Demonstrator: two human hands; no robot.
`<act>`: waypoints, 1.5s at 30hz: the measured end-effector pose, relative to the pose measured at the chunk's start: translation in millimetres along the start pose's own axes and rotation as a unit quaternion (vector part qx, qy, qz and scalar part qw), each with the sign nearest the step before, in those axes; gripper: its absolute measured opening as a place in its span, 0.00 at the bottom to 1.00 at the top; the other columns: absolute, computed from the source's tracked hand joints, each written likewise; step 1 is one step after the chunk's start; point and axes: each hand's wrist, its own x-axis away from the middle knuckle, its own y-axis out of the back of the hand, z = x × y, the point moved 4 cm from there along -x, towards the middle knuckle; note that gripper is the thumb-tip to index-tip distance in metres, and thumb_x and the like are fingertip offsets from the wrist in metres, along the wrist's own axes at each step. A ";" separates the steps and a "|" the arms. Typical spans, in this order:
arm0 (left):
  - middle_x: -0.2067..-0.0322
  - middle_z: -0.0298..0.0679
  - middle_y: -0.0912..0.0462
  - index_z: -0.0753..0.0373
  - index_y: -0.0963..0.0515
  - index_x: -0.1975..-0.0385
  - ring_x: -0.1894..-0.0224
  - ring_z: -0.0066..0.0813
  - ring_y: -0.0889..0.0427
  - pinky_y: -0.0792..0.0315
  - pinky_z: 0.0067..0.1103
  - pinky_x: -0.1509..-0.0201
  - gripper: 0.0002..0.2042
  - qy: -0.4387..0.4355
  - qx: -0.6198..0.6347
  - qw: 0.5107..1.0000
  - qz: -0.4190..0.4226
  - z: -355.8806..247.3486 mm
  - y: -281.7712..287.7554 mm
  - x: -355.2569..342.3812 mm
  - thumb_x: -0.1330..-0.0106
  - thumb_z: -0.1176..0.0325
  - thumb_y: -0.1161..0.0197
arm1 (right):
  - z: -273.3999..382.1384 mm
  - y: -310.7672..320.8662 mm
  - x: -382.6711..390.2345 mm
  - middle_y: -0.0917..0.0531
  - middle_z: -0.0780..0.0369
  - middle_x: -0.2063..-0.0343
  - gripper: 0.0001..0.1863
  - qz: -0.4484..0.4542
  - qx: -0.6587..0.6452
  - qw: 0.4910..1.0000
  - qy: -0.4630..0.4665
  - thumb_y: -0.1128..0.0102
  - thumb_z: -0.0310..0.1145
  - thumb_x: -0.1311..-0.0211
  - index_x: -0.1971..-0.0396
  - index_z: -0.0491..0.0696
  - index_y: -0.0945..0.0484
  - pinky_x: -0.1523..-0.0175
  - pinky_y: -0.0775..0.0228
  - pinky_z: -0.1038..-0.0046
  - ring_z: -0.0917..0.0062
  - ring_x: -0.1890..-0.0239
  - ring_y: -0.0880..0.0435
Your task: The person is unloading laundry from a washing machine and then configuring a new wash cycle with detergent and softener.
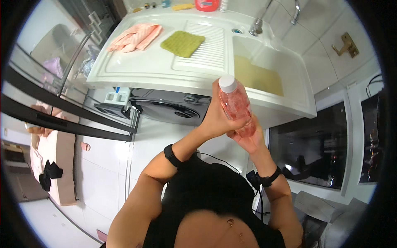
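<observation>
A clear bottle with a white cap and pink contents (235,103) stands tilted between my hands, in front of the sink counter. My left hand (217,120) wraps round its side, the thumb across the front. Lower down, my right hand (253,142) is closed about the bottle's bottom end. The cap is on. Beyond the bottle, a basin (295,70) holds cloudy yellowish water. On the white counter (136,68) to the left lie a crumpled pink cloth (136,37) and a folded green cloth (183,44), the latter partly over the ribbed washboard (209,45).
A tap (256,27) rises behind the basin. Under the counter sits a dark front-loading washing machine (169,106) with its detergent drawer (116,97) pulled out. A red container (206,4) stands at the back. Black-framed glass doors (62,118) are on the left, a dark window (314,144) on the right.
</observation>
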 end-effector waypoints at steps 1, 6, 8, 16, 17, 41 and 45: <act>0.52 0.46 0.37 0.65 0.56 0.42 0.48 0.32 0.35 0.38 0.28 0.44 0.48 0.009 0.002 1.000 -0.028 -4.5 9.9 0.4 0.62 0.70 0.28 | -6.1 -6.0 -7.1 0.27 0.62 0.50 0.26 0.007 0.016 0.999 -0.036 0.53 0.51 0.40 0.47 0.52 0.35 0.54 0.33 0.63 0.71 0.52 0.28; 0.52 0.48 0.38 0.66 0.54 0.44 0.51 0.34 0.33 0.35 0.28 0.47 0.46 -0.017 -0.089 0.988 -0.126 -17.1 60.1 10.9 0.63 0.71 0.29 | -16.3 -63.8 -34.3 0.30 0.62 0.49 0.36 0.122 0.416 0.893 0.124 0.38 0.46 0.47 0.42 0.46 0.41 0.49 0.36 0.71 0.77 0.54 0.28; 0.53 0.46 0.38 0.66 0.53 0.44 0.51 0.33 0.33 0.35 0.28 0.47 0.45 -0.011 -0.109 0.982 -0.155 -19.8 69.7 12.3 0.62 0.71 0.29 | -20.7 -88.4 -41.1 0.31 0.61 0.48 0.38 0.129 0.540 0.811 0.185 0.35 0.43 0.51 0.42 0.46 0.42 0.48 0.37 0.70 0.75 0.52 0.28; 0.55 0.44 0.36 0.65 0.47 0.44 0.50 0.34 0.34 0.36 0.26 0.46 0.41 -0.011 -0.273 0.943 -0.192 -45.1 78.3 7.6 0.57 0.67 0.27 | -36.2 -93.3 -94.2 0.31 0.60 0.49 0.42 0.116 0.645 0.710 0.258 0.30 0.29 0.62 0.44 0.46 0.42 0.46 0.36 0.70 0.74 0.48 0.30; 0.55 0.44 0.36 0.65 0.47 0.44 0.50 0.34 0.34 0.36 0.26 0.46 0.41 -0.009 -0.284 0.938 -0.196 -53.9 88.0 4.6 0.57 0.67 0.27 | -32.9 -95.5 -98.3 0.31 0.60 0.49 0.42 0.125 0.638 0.715 0.257 0.30 0.29 0.62 0.44 0.46 0.42 0.46 0.36 0.70 0.74 0.48 0.30; 0.64 0.48 0.31 0.66 0.31 0.61 0.65 0.49 0.26 0.30 0.33 0.63 0.13 -0.078 -0.516 0.837 0.164 -36.3 219.3 -118.0 0.46 0.73 0.42 | -54.2 -115.0 -260.0 0.22 0.63 0.61 0.29 0.107 0.476 0.832 0.264 0.31 0.29 0.63 0.55 0.46 0.28 0.53 0.33 0.75 0.77 0.58 0.25; 0.65 0.47 0.30 0.66 0.30 0.63 0.67 0.45 0.25 0.29 0.32 0.66 0.11 -0.173 -0.519 0.812 0.203 -22.0 241.1 -130.6 0.44 0.70 0.44 | -54.5 -110.1 -283.4 0.25 0.64 0.57 0.28 0.030 0.641 0.702 0.310 0.30 0.25 0.63 0.57 0.45 0.29 0.54 0.31 0.77 0.82 0.57 0.26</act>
